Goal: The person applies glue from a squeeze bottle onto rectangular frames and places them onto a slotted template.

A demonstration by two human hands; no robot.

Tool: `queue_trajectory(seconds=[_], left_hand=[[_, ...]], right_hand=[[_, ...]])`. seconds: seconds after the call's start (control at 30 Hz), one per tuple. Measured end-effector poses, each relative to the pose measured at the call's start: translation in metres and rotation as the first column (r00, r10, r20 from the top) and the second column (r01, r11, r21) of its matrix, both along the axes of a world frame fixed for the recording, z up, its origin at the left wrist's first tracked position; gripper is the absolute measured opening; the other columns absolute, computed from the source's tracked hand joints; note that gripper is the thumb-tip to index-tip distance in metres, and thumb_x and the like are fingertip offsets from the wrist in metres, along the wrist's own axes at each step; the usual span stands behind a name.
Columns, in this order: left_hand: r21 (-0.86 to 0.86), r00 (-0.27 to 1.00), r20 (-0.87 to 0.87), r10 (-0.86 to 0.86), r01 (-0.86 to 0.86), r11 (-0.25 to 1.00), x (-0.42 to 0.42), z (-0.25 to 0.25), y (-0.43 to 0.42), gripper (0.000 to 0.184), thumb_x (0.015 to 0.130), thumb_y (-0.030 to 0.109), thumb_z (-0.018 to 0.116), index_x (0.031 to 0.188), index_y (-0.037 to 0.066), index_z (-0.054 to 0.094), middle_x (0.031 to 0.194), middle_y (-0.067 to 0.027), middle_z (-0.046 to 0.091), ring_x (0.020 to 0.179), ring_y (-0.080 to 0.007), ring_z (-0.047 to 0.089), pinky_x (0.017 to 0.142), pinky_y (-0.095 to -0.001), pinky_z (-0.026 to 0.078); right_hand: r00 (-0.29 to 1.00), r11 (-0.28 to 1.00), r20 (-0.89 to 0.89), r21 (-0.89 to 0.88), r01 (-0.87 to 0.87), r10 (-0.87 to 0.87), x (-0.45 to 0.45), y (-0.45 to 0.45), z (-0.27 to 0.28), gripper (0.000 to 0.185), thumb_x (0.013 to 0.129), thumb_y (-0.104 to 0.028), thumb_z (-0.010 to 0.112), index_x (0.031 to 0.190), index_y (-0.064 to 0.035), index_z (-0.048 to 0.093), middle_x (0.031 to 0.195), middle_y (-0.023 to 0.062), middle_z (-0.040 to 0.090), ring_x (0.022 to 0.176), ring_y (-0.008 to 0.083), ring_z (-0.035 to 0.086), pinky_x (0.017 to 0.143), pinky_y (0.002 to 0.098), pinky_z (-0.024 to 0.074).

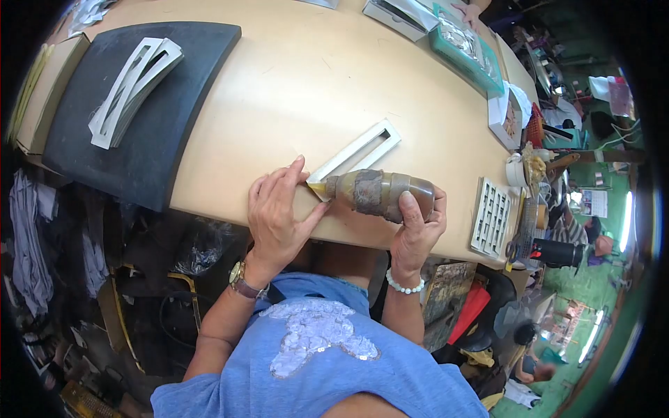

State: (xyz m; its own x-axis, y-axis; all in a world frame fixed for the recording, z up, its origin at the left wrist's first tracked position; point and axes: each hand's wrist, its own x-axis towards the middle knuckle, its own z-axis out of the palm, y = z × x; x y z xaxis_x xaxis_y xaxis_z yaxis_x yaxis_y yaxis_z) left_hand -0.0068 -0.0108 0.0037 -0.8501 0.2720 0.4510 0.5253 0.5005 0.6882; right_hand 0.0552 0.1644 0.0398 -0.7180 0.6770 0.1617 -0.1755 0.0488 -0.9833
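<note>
My right hand (421, 226) is wrapped round a squeeze bottle (390, 195) of brownish-yellow liquid, with a worn, stained band about its middle. The bottle lies nearly level, its narrow yellow nozzle pointing left onto the near end of a long white slotted frame (362, 145). That frame rests on the table by the front edge, partly covered by the bottle. At the same end, my left hand (279, 212) has its thumb and fingers on either side of the frame's corner, seeming to steady it. The exact contact is partly hidden.
A stack of similar white frames (132, 90) sits on a dark board (195, 76) at left. A slotted white panel (491, 217) lies at right, near scissors (512, 251). At the back right are a green basket (488, 78) and another person's hand (470, 14).
</note>
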Motion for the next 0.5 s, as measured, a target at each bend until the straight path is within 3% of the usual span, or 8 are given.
queue_trajectory(seconds=[0.07, 0.17, 0.27, 0.4, 0.5], left_hand=[[0.007, 1.0, -0.002, -0.003, 0.003, 1.0, 0.0, -0.001, 0.0, 0.076, 0.062, 0.014, 0.08, 0.129, 0.002, 0.046, 0.097, -0.0078, 0.064, 0.095, -0.0253, 0.058, 0.089, -0.0403, 0.039], [0.003, 1.0, -0.011, 0.001, -0.001, 1.0, 0.0, -0.001, 0.0, 0.076, 0.063, 0.014, 0.08, 0.129, 0.001, 0.046, 0.097, -0.0081, 0.064, 0.095, -0.0258, 0.058, 0.09, -0.0406, 0.039], [0.002, 1.0, -0.006, 0.011, -0.011, 1.0, 0.001, -0.003, 0.0, 0.074, 0.064, 0.016, 0.079, 0.129, 0.002, 0.046, 0.1, -0.0068, 0.064, 0.1, -0.0243, 0.057, 0.091, -0.0412, 0.038], [0.002, 1.0, -0.004, 0.01, -0.01, 1.0, 0.002, -0.003, 0.0, 0.073, 0.065, 0.017, 0.079, 0.128, 0.001, 0.047, 0.101, -0.0062, 0.065, 0.103, -0.0233, 0.056, 0.091, -0.0414, 0.037], [0.006, 1.0, 0.006, 0.004, -0.004, 1.0, 0.001, -0.003, 0.0, 0.072, 0.065, 0.016, 0.079, 0.128, 0.001, 0.047, 0.101, -0.0064, 0.065, 0.104, -0.0232, 0.056, 0.091, -0.041, 0.038]], right_hand=[[1.0, 0.997, 0.002, -0.077, -0.03, 0.03, 0.002, 0.001, 0.0, 0.029, 0.082, -0.01, 0.067, 0.106, 0.0, 0.054, 0.097, 0.0083, 0.062, 0.087, 0.0142, 0.061, 0.082, 0.0283, 0.0509], [0.998, 0.908, -0.044, -0.415, -0.064, 0.051, 0.004, 0.024, 0.004, 0.03, 0.084, -0.017, 0.066, 0.107, -0.0006, 0.055, 0.1, 0.01, 0.063, 0.09, 0.0173, 0.063, 0.079, 0.0286, 0.0531], [0.988, 0.883, -0.123, -0.468, 0.024, -0.092, 0.005, 0.052, 0.009, 0.03, 0.086, -0.022, 0.065, 0.107, -0.0025, 0.056, 0.104, 0.0111, 0.063, 0.092, 0.0196, 0.064, 0.077, 0.0309, 0.0557], [0.956, 0.954, -0.128, -0.178, 0.24, -0.264, -0.004, 0.089, 0.004, 0.027, 0.086, -0.018, 0.065, 0.106, -0.0026, 0.055, 0.1, 0.0085, 0.061, 0.087, 0.0175, 0.063, 0.073, 0.0305, 0.0566], [0.954, 0.955, -0.119, -0.14, 0.26, -0.277, -0.008, 0.094, 0.003, 0.025, 0.085, -0.017, 0.067, 0.104, -0.004, 0.055, 0.097, 0.0065, 0.061, 0.084, 0.0153, 0.063, 0.069, 0.0275, 0.0566]])
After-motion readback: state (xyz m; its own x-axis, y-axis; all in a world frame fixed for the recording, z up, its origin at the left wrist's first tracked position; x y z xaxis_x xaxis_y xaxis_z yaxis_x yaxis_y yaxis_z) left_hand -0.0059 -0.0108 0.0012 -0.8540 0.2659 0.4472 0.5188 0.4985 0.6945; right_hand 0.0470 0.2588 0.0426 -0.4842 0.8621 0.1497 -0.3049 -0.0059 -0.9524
